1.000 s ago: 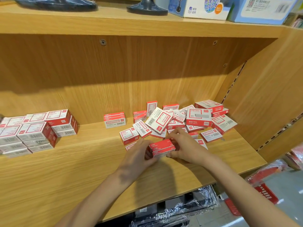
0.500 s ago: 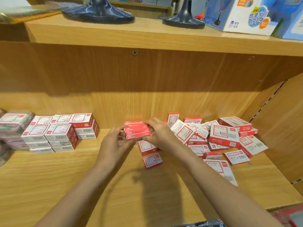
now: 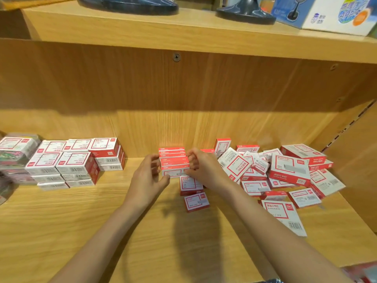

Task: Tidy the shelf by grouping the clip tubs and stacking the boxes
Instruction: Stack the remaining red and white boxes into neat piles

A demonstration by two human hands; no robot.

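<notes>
A short stack of small red-and-white boxes [image 3: 172, 162] stands at the back middle of the wooden shelf [image 3: 102, 221]. My left hand [image 3: 150, 177] holds its left end, thumb at the bottom front. My right hand [image 3: 201, 166] has curled fingers on its right end. Two loose boxes [image 3: 191, 183] [image 3: 196, 201] lie just in front of the stack. To the right is a jumbled pile of red-and-white boxes [image 3: 285, 170]. Neat stacks of boxes [image 3: 75, 162] stand at the left. Clear clip tubs [image 3: 16, 152] sit at the far left edge.
A larger flat box [image 3: 283, 213] lies near the front right, partly under my right forearm. The shelf's side wall [image 3: 359, 160] closes off the right. On the upper shelf stand two dark bases [image 3: 128, 4] [image 3: 244, 12] and a blue-and-white carton [image 3: 326, 15].
Both hands carried the picked-up red boxes from the shelf front back and left onto the stack by the rear wall. The view has shifted left and closer.
</notes>
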